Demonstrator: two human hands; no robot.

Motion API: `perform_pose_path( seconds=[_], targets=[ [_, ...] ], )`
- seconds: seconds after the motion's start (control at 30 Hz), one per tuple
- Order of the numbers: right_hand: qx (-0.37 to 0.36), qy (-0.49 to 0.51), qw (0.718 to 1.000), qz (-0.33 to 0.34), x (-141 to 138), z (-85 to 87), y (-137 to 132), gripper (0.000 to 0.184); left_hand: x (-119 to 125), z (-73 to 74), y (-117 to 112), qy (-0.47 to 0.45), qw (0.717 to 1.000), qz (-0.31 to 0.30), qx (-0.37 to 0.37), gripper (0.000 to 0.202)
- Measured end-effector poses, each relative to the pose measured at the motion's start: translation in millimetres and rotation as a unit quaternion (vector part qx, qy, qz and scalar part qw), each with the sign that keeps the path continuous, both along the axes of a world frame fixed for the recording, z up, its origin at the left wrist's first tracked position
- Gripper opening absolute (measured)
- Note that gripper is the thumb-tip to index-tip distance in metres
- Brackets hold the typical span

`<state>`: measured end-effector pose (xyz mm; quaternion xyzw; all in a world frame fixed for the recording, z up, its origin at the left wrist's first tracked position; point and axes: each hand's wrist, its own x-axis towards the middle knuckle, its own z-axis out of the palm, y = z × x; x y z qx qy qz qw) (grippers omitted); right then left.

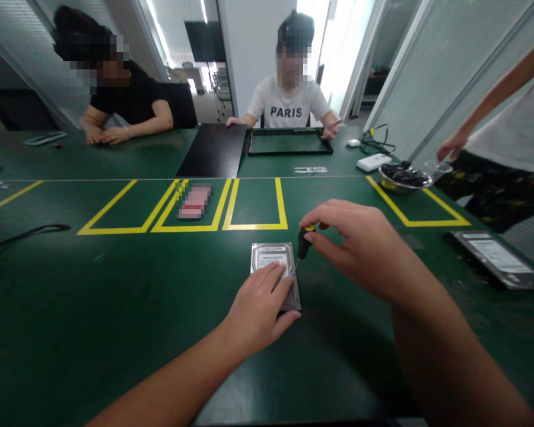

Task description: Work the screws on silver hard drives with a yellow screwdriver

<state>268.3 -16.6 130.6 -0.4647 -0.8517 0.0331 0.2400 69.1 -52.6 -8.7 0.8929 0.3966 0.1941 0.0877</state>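
A small silver hard drive (273,249) with a white label lies flat on the green table. My left hand (260,305) grips it from the left, fingers over its top and the thumb along its near right corner. Above its right side, my right hand (356,243) pinches the handle of a screwdriver (303,242), dark with a yellow band. The screwdriver leans slightly, and its thin shaft reaches down to the drive's right edge, close to my left fingertips. Whether the tip sits in a screw is too small to tell. My left fingers hide part of the label.
Yellow tape boxes (255,226) mark the green table (129,308); one holds a blurred pink item (196,201). A larger hard drive (501,258) lies right, near a metal bowl (403,188) of dark parts. Across sit two people, with a black panel (213,151) and frame (289,152); another stands right.
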Motion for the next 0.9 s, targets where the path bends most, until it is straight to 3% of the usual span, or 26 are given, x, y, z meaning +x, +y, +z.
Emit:
perform_pose_path(
  seconds=[0.67,0.9],
  targets=[
    [-0.004,0.012,1.000,0.023,-0.8,-0.7,1.2,0.008,0.1,1.2,-0.2,-0.005,1.000,0.000,0.004,0.055],
    [0.012,0.005,1.000,-0.002,0.3,-2.3,1.2,0.013,-0.2,0.4,-0.5,0.003,1.000,0.001,0.002,0.056]
  ],
)
